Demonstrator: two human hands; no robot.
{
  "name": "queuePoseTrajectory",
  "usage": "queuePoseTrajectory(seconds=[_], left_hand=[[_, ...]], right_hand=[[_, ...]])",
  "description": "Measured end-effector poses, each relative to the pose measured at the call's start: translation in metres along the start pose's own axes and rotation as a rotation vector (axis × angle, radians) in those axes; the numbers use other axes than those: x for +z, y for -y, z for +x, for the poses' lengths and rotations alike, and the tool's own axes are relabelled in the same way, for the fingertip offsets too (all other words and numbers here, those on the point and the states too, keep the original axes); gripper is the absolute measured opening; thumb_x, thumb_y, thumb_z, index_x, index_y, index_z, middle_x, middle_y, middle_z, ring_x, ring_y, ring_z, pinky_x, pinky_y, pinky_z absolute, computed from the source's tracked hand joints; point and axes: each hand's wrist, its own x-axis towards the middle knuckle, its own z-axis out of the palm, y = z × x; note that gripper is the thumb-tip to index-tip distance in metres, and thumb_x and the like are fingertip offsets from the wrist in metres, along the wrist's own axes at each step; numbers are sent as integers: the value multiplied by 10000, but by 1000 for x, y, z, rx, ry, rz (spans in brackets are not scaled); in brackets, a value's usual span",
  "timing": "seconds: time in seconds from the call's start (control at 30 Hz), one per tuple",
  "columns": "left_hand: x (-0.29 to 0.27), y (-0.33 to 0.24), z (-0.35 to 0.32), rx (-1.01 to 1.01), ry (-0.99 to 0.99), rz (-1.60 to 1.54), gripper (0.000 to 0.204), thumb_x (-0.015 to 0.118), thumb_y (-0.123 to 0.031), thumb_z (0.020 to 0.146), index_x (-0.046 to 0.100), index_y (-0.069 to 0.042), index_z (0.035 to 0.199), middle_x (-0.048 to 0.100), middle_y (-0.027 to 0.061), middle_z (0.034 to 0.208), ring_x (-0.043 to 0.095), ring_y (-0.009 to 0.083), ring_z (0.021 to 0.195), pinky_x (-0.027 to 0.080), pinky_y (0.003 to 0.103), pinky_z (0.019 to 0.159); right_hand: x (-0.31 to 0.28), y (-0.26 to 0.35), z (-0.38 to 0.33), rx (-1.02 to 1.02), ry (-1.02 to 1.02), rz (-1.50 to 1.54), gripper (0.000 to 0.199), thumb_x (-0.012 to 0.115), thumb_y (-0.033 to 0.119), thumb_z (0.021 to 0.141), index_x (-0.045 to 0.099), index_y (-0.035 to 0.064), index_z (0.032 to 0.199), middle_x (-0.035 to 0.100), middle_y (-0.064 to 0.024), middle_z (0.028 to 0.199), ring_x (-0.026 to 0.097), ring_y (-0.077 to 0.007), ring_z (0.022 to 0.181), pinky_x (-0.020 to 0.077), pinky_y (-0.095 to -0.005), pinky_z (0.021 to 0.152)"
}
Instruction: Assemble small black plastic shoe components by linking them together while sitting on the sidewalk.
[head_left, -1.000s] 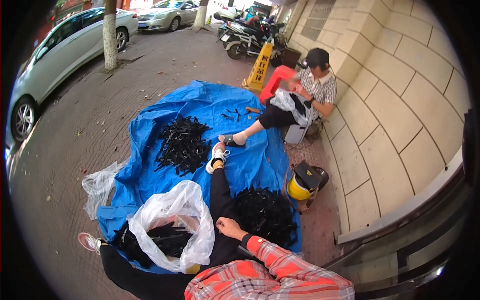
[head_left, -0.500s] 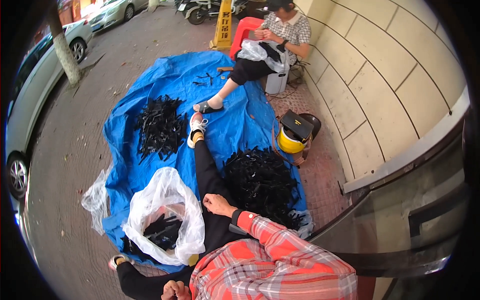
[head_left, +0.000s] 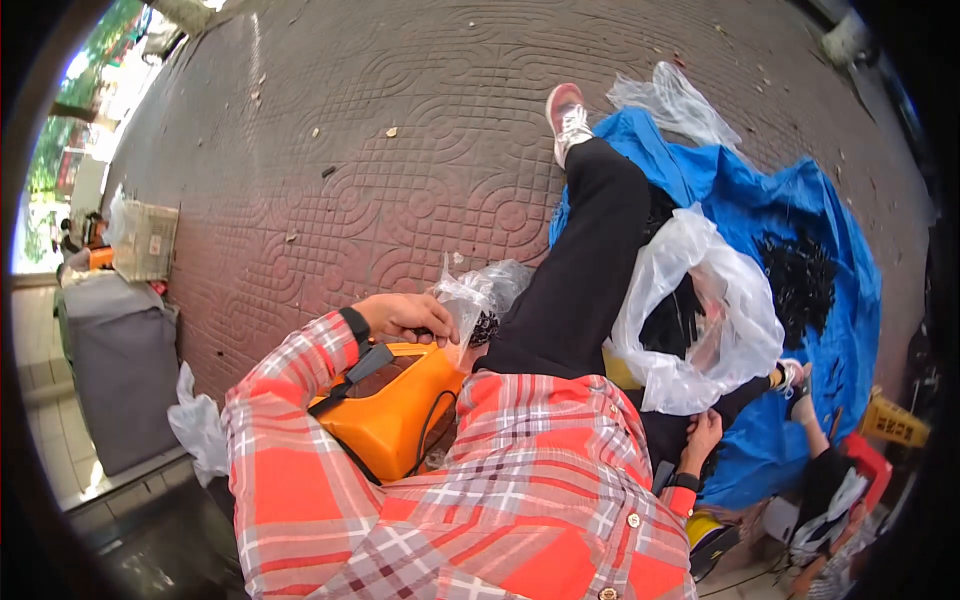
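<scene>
The clear bag (head_left: pixel 502 282) lies just right of the curled left hand (head_left: pixel 408 318), contents indiscernible; the right hand (head_left: pixel 704 434), also curled, is farther.

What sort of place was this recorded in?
Probably an outdoor pavement, perhaps along a street: patterned paving covers the ground, a blue tarpaulin with black strips heaped on it lies spread there, and a pale tree trunk shows at the upper right.

Patterned reddish paving (head_left: pixel 300 230) spreads out, with pale tiles (head_left: pixel 40 335) at left
</scene>
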Motion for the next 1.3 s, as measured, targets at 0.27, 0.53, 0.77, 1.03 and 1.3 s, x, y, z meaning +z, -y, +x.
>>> queuePoseTrajectory(seconds=[0.27, 0.53, 0.77, 1.03, 1.3], left_hand=[[-3, 25, 139, -25, -16, 467, 238, 503, -239, 839, 619, -31, 838, 551, 24, 621, 436, 85, 442, 320, 222, 359], [-33, 80, 188, 581, -270, 473, 195, 451, -149, 821, 597, -32, 765, 518, 49, 543, 484, 129, 415, 382, 289, 377], [44, -20, 51, -77, -23, -12, 179, 555, -200, 853, 531, -48, 760, 462, -12, 562, 371, 78, 428, 285, 201, 369], [142, -152, 11, 51, 401, -116, 166, 554, -161, 848, 543, 5, 840, 563, 87, 828, 542, 158, 784, 453, 218, 698], [259, -193, 80, -279, 397, 132, 209, 583, -206, 850, 576, -21, 947, 611, 77, 934, 569, 166, 838, 462, 255, 745]], right_hand=[[-3, 7, -5, -33, 31, -128, 84, 518, 88, 860, 540, 7, 873, 541, -27, 616, 413, -48, 425, 270, -182, 366], [1, 23, 1, -91, 13, -226, 118, 495, 69, 815, 564, -15, 858, 527, -19, 622, 461, -90, 477, 366, -219, 433], [-24, 89, -36, -165, -191, 70, 122, 513, 143, 887, 545, 26, 902, 582, -58, 632, 500, -75, 466, 389, -205, 408], [-209, -25, -43, 212, -961, 621, 381, 480, 46, 773, 405, -36, 1137, 584, -147, 627, 507, -165, 401, 349, -285, 305], [-395, -137, -74, 323, -1197, 604, 798, 442, 30, 746, -40, 25, 1381, 604, -157, 686, 517, -162, 433, 363, -274, 343]])
